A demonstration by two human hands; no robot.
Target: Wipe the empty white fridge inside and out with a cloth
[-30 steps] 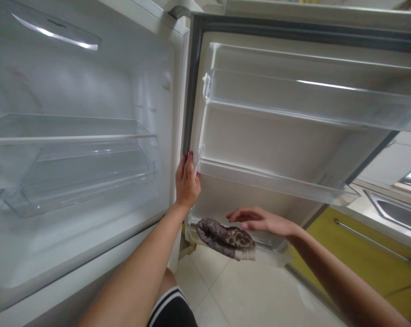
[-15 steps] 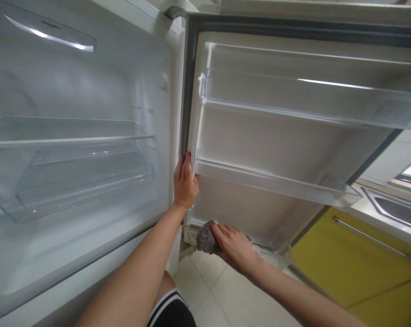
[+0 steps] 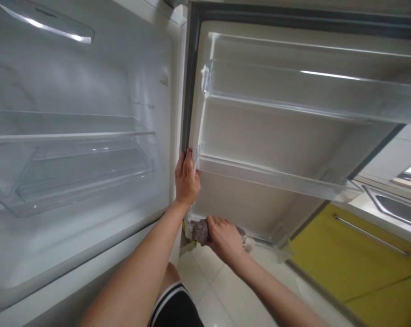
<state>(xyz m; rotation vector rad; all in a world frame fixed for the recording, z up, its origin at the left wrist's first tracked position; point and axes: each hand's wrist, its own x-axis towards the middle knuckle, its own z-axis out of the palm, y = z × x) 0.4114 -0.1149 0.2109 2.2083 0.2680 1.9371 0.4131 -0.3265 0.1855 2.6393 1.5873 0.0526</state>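
An open fridge door stands ahead with clear plastic shelves. My left hand is closed on the door's inner edge, beside the left end of the middle door shelf. My right hand is closed on a dark mottled cloth and presses it into the left end of the bottom door shelf. Most of the cloth is hidden under my fingers.
The fridge interior on the left has a glass shelf and a clear drawer. The top door shelf holds nothing visible. Yellow cabinets and a steel sink are at right. Tiled floor lies below.
My right hand came down onto the cloth, bunched it up and moved it left to the near corner of the bottom door shelf. My left hand stayed on the door edge.
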